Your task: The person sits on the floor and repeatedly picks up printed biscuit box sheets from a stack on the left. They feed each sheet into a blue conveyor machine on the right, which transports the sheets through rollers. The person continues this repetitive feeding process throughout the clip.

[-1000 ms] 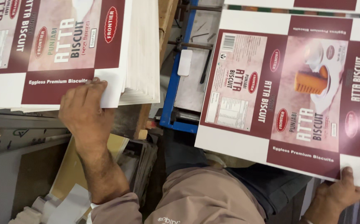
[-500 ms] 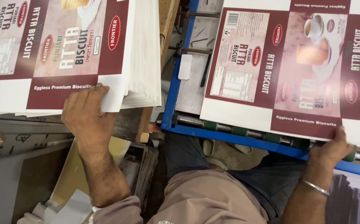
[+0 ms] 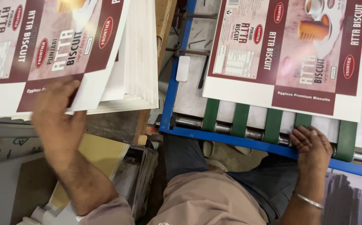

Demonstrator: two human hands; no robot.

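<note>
Left hand (image 3: pixel 58 121): lay flat on the near edge of the top printed sheet (image 3: pixel 43 54), fingers (image 3: pixel 70 89) spread wide, gripping nothing; the blur suggested motion.
Sheet stack (image 3: pixel 137 71): rested on the left surface; its top sheet sat skewed from the white edges below, where a second earlier it had lain more squarely.
Feeder frame (image 3: pixel 170 96): blue, just right of the stack, carrying green belts (image 3: pixel 241 121) over steel rollers (image 3: pixel 189 122).
Fed sheet (image 3: pixel 289 54): lay flat on the belts; a second earlier the right hand had held it clear of them.
Right hand (image 3: pixel 312 148): rested empty on the front roller, fingers loosely curled, apart from the sheet.
Meaning: one sheet appeared delivered; the left hand looked to be loosening another.
</note>
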